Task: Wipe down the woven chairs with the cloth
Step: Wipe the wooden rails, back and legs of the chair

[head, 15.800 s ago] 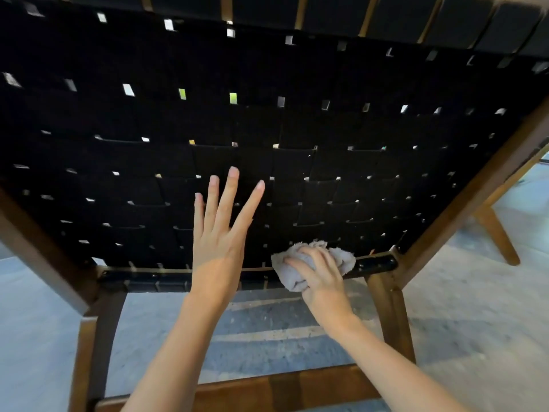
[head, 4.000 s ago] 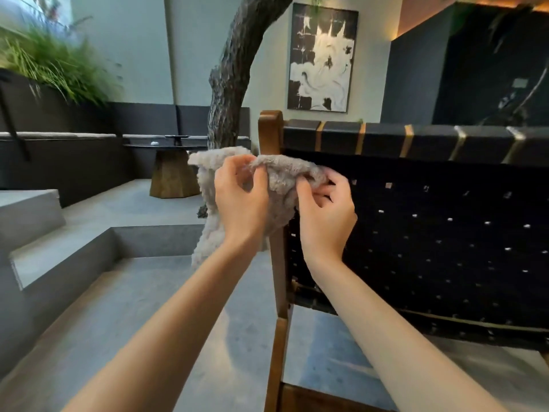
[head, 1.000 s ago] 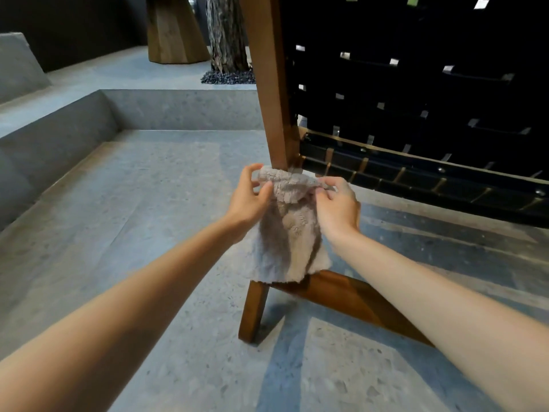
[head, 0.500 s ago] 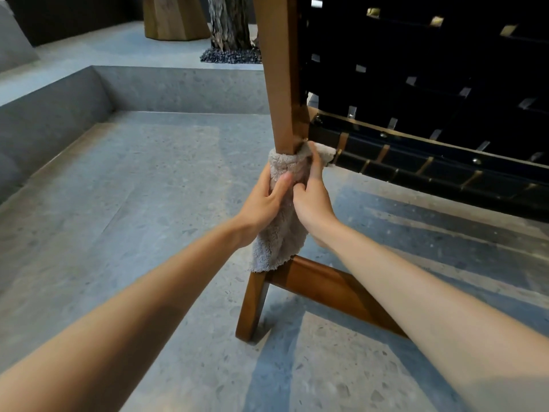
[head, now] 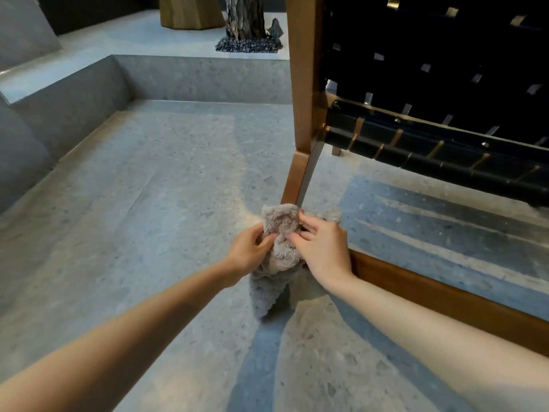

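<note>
Around chair leg [head: 294,179], cloth [head: 282,257] hangs vertically.

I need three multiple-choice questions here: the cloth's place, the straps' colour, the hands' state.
1. The cloth is: A spread flat on the floor; B at the lower end of the wooden leg; C over the top rail.
2. The woven straps are: A black; B white; C red.
3. The left hand and right hand: A both grip the cloth; B both are empty; C only the right grips.
1 B, it bunches against the leg. 2 A, straps look black. 3 A, both hands' fingers pinch it.
</note>
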